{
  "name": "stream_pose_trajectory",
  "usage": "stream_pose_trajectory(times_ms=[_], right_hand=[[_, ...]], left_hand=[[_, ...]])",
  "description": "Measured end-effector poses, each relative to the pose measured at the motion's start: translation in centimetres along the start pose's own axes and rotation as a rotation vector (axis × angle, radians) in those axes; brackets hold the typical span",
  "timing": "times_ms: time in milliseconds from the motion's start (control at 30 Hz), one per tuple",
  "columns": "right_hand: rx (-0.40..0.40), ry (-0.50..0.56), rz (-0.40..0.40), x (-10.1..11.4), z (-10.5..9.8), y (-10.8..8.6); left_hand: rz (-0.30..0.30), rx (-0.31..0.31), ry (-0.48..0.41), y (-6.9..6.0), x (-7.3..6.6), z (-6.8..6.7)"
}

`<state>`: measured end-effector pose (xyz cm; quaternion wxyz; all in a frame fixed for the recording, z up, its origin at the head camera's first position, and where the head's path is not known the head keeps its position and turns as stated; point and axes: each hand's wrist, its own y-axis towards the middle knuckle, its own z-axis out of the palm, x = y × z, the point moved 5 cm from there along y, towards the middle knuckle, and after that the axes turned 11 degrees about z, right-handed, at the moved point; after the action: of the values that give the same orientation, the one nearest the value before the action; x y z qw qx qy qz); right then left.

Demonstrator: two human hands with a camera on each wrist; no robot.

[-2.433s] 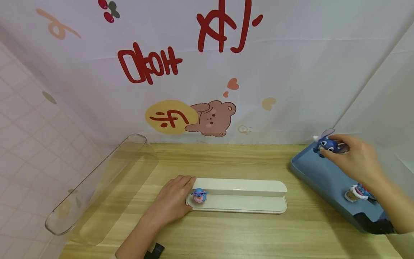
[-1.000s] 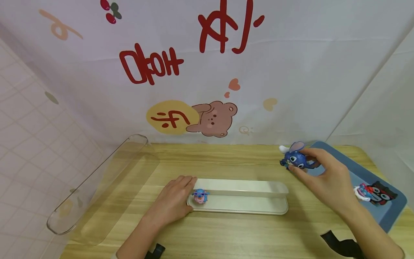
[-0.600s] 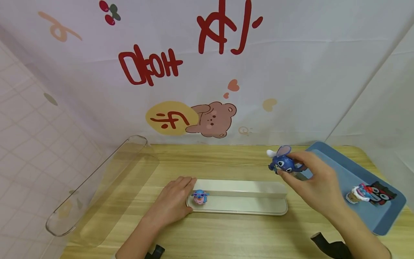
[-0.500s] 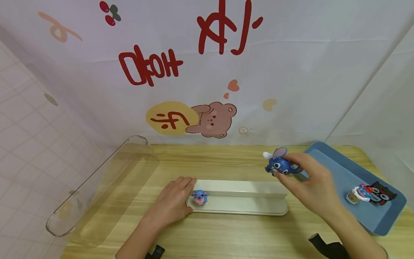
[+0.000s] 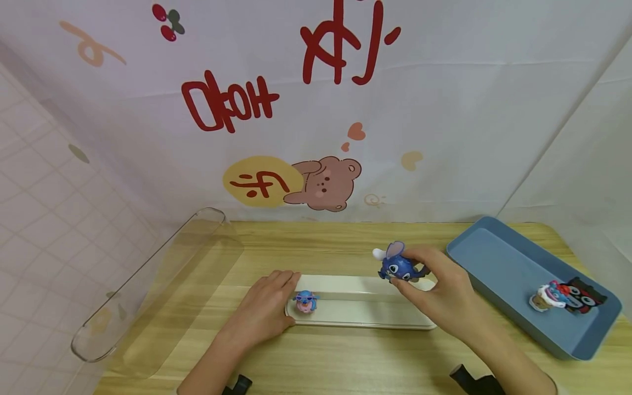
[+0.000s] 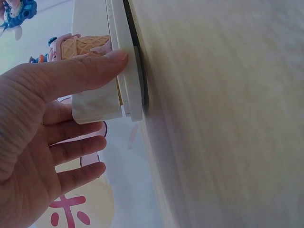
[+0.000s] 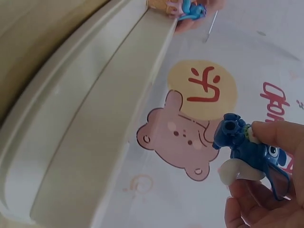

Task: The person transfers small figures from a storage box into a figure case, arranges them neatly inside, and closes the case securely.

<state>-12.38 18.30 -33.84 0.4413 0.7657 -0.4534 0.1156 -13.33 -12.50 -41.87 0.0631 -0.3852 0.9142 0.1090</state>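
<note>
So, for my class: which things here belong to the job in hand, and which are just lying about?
Likely in the job:
dark-blue figurine, held by right hand
white base, gripped by left hand
sunglasses figurine, on base
blue tray with cone figurine
clear cover, perhaps

Seemingly just there:
bear-printed backdrop
black pieces, bottom edge

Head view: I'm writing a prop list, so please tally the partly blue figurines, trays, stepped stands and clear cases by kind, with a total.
Partly blue figurines: 3 (Stitch figurine, sunglasses-wearing figurine, tray figurine)
Trays: 1 (blue tray)
Stepped stands: 1 (white stepped stand)
Clear cases: 1 (clear plastic case)
Total: 6
</note>
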Motion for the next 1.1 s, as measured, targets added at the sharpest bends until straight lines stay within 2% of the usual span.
stream_pose_trajectory(times_ms=[700,1100], right_hand=[[0.094,0.086,-0.024,1.0,3.8,-0.8],[0.149,0.056,-0.026,1.3,5.7,-1.7]], left_hand=[[-0.007,-0.003,-0.004,0.0,0.1,0.2],[-0.012,-0.004,-0.009,0.1,0.0,0.1]])
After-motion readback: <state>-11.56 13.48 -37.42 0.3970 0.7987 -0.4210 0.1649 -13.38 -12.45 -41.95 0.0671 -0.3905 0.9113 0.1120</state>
